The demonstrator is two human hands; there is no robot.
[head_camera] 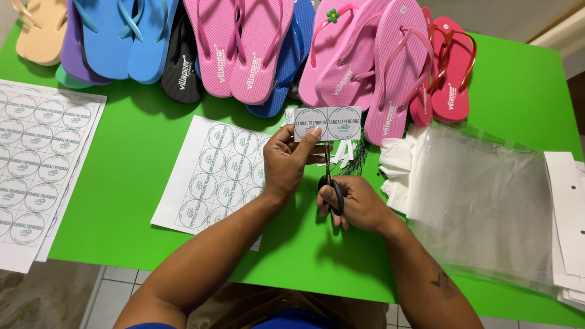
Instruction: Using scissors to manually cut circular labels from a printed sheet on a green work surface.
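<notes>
While scissors (329, 183) cut below, left fingers (309, 139) pinch the label strip (327, 123).

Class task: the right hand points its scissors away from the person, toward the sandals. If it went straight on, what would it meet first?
The right hand drives the scissors up into the paper strip of round labels held by the left hand. Beyond it, probably the pink sandals; depth is unclear.
</notes>
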